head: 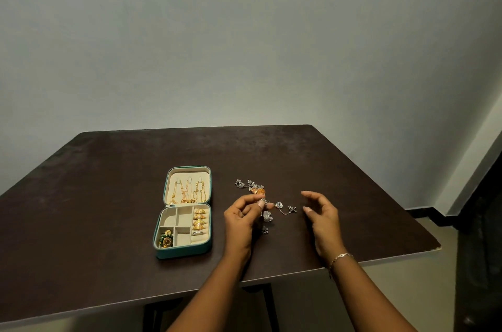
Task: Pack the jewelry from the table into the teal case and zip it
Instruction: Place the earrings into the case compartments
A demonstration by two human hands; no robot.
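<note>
The open case (184,212) lies on the table (108,196), loose jewelry (254,189) to its right.

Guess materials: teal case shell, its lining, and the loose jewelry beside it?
Teal case: smooth matte shell, likely faux leather. Lining: cream, soft-looking, probably velvet-like fabric. Silver pieces: grey metal glints, alloy unknowable; left hand pinches one. Orange-gold piece: gold-tone metal, likely plated.
</note>
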